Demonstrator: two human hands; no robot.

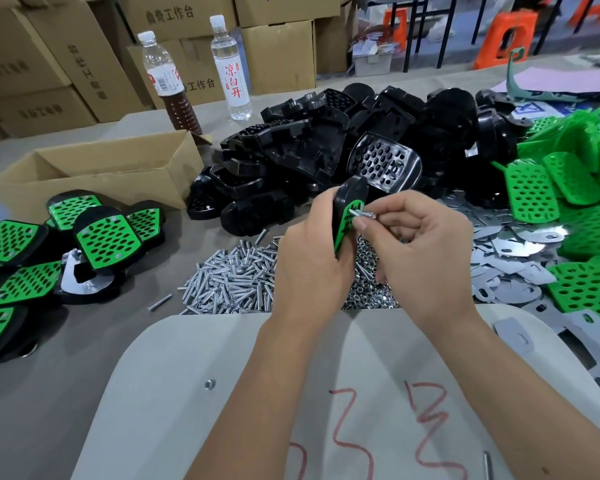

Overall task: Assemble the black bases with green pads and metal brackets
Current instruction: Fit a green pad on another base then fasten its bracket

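My left hand (309,251) grips a black base (350,192) with a green pad (347,221) on it, held upright on edge above the table's middle. My right hand (416,244) pinches a silver screw (362,213) between thumb and forefinger, its tip at a hole in the green pad. Under my hands lie a heap of screws (232,282) and a heap of small nuts (368,289). Loose black bases (343,147) are piled behind, green pads (561,209) lie at the right, and metal brackets (513,258) are spread at the right.
Several finished bases with green pads (66,244) lie at the left. An open cardboard box (97,168) stands at the back left with two bottles (194,74) behind it. A pale grey board (257,393) with red marks covers the near table edge. Cartons stand at the back.
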